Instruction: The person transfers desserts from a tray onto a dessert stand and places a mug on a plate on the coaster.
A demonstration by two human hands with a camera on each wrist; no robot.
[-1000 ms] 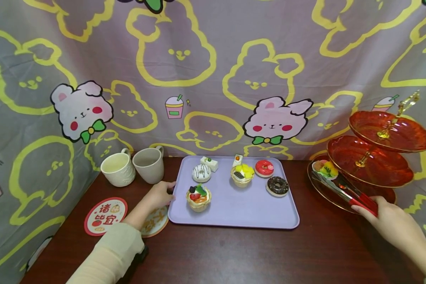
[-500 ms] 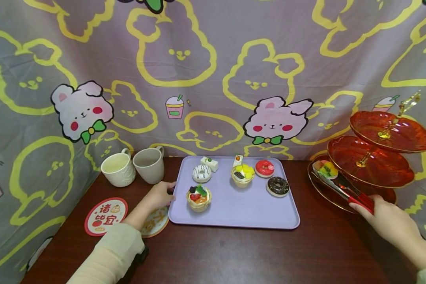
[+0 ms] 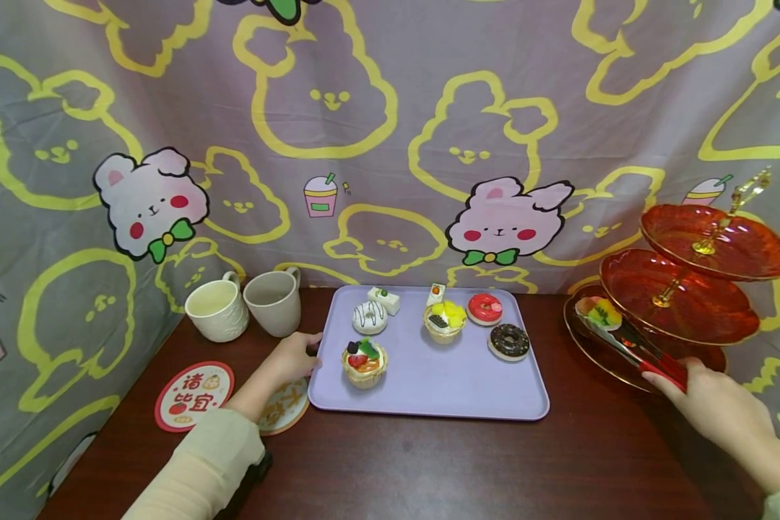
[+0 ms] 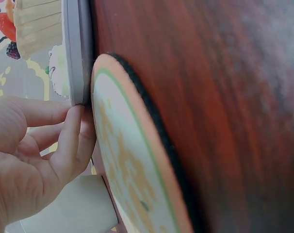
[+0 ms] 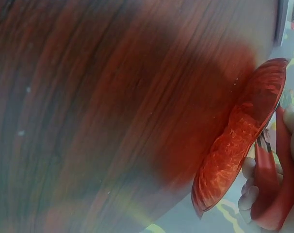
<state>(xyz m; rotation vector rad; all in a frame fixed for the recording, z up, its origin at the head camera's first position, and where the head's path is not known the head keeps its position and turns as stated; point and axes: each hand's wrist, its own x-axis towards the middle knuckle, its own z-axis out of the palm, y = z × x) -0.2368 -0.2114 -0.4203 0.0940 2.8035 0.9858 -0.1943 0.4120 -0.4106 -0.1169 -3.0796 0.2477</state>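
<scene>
My left hand (image 3: pixel 295 355) pinches the left rim of the lilac tray (image 3: pixel 429 383) between thumb and fingers, as the left wrist view shows up close. On the tray sit a berry tart (image 3: pixel 364 365), a white striped donut (image 3: pixel 369 317), a yellow fruit tart (image 3: pixel 443 322), a red donut (image 3: pixel 484 308), a chocolate donut (image 3: pixel 508 341) and two small white cakes. My right hand (image 3: pixel 721 397) grips red-handled tongs (image 3: pixel 666 367). Their metal ends are at a fruit-topped pastry (image 3: pixel 599 313) over the bottom plate of a red tiered stand (image 3: pixel 679 296); whether it is lifted, I cannot tell.
Two mugs, one cream (image 3: pixel 216 310) and one grey (image 3: pixel 273 303), stand at the back left. A red-rimmed round coaster (image 3: pixel 193 396) lies in front of them. Another coaster (image 3: pixel 284 408) is partly under my left forearm. A patterned cloth (image 3: pixel 377 144) hangs behind the table.
The fruit-topped pastry has shifted slightly right and toward me with the tong ends. My left hand and the tray stay where they were.
</scene>
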